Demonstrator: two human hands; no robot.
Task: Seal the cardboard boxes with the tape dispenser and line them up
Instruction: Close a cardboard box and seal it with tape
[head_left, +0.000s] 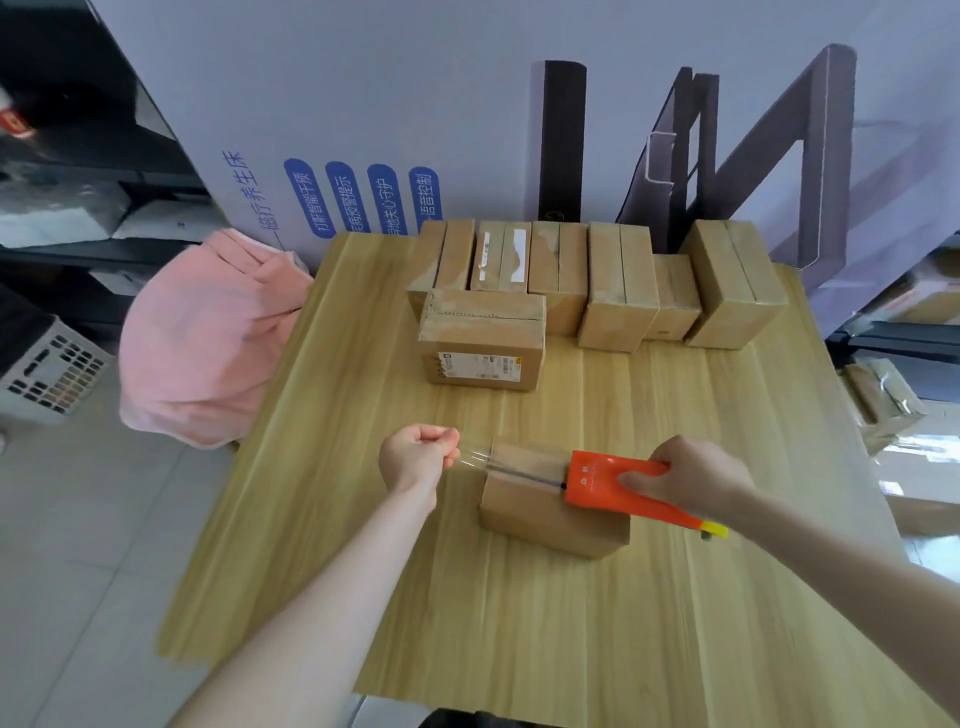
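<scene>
Clear tape (478, 457) drawn over the near box (550, 519) mid-bench (519, 649).
Left grip (418, 457) pinched the tape's end; right grip (696, 480) curled round the orange dispenser (608, 480) atop that box. At 12 o'clock a labelled box (483, 343) fronted a row of boxes (602, 280); pink cloth (208, 338) at 10.

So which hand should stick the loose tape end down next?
Probably the left hand: it pinches the tape end just beside the box. The right hand grips the dispenser.

Left hand (418, 457) fisted, fingers and thumb pinching clear tape (474, 457), right hand (691, 480) gripping orange tape dispenser (597, 480), bare forearms reaching in over the tabletop's (519, 623) near corners.
</scene>
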